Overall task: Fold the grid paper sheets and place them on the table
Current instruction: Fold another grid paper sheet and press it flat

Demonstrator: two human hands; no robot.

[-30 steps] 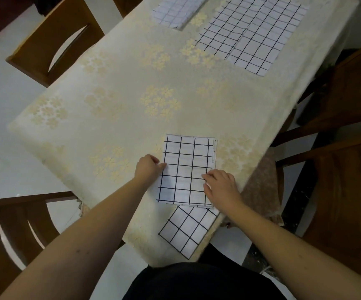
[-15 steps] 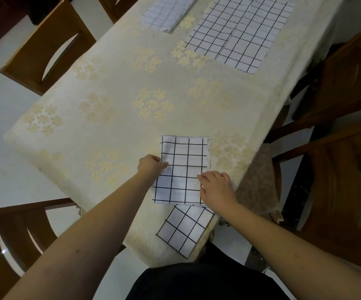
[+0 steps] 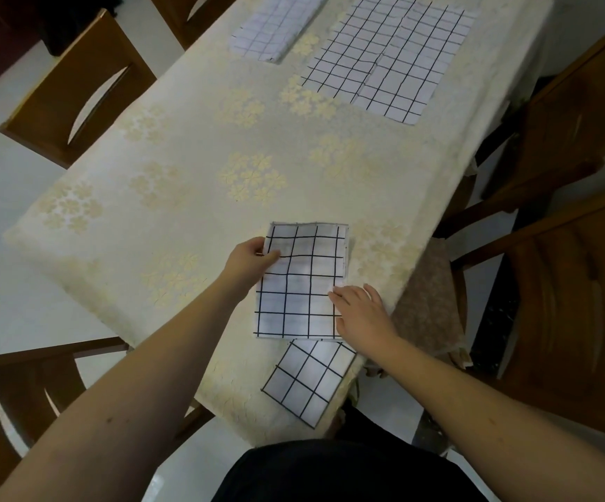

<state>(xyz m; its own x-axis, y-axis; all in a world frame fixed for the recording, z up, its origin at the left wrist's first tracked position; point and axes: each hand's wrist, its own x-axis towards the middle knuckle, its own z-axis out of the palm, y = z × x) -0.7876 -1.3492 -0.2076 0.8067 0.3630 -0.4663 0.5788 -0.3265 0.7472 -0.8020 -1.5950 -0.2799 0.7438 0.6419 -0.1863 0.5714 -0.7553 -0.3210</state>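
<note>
Lying near the close edge of the tabletop (image 3: 185, 197), head view: one folded grid sheet (image 3: 302, 284), white with black lines, flat on the cream flowered cloth.

Left hand (image 3: 248, 260): at the sheet's left edge, far half; thumb on top and fingers (image 3: 257, 244) curled at the edge, pinching the paper.

Right hand (image 3: 364, 315): at the sheet's right edge, near half; fingers loosely spread, tips pressing down on the paper, not closed around anything.

Small folded grid piece (image 3: 308, 380): just near of the held sheet, turned at an angle, at the tabletop's closest corner and partly over the edge.

Large open grid sheet (image 3: 388, 56): far right of the tabletop, well apart from the hands, a crease down its middle.

Folded grid bundle (image 3: 275, 27): far side, just left of the large sheet, finer lines.

Wooden chairs (image 3: 76, 88): around the tabletop, left and right.
</note>
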